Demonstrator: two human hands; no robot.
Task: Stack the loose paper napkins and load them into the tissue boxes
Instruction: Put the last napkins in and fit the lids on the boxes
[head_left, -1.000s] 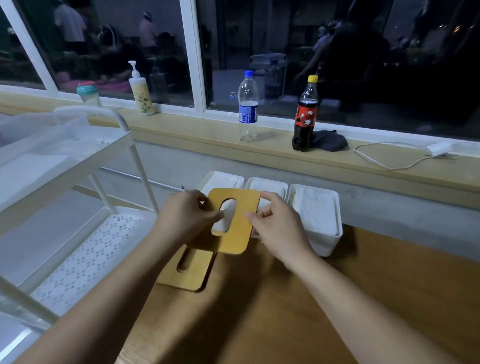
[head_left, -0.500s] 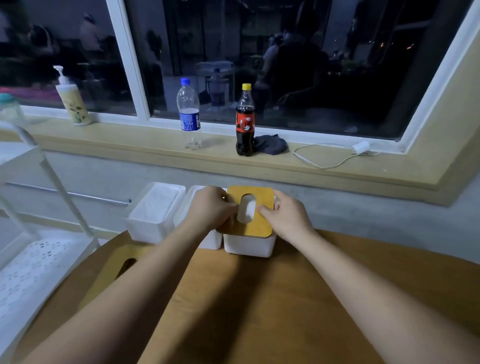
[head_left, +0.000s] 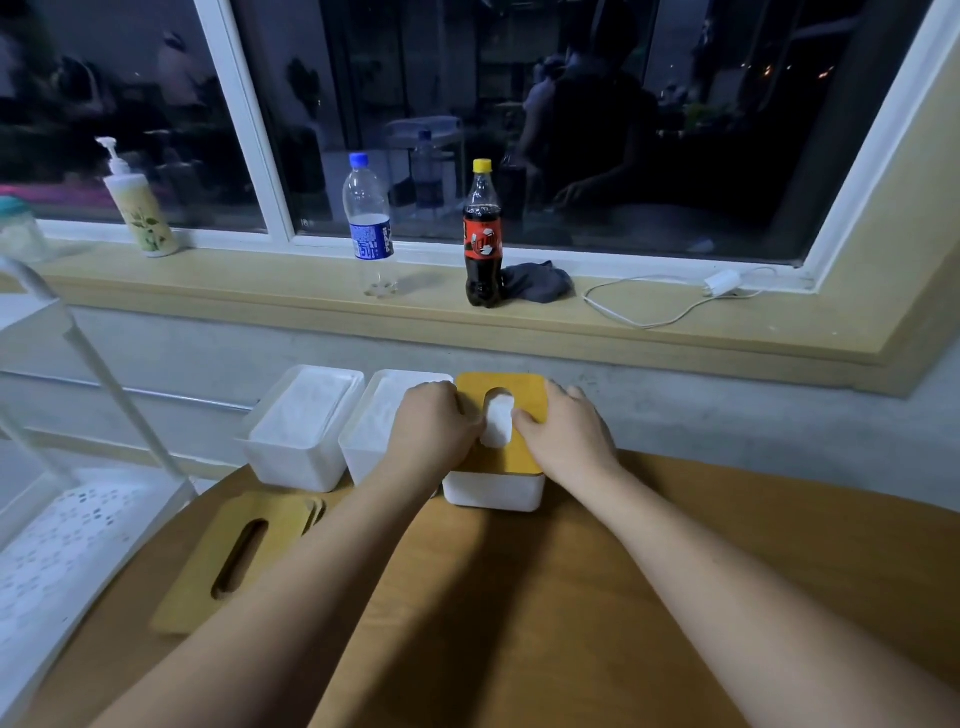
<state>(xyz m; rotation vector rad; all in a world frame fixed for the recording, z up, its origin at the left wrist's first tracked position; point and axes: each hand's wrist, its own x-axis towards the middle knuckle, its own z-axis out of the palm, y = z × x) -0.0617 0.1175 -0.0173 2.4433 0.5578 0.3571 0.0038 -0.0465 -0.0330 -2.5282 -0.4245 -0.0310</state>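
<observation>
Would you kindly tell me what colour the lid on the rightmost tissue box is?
A yellowish wooden tone; the lid shows best in the head view.

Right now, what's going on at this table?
A person is seating a wooden lid on the right box, with the left hand and right hand gripping its sides. White napkins show through the slot. The middle box and left box sit open, filled with napkins. Spare lids lie on the table, nearer the person on the left.
</observation>
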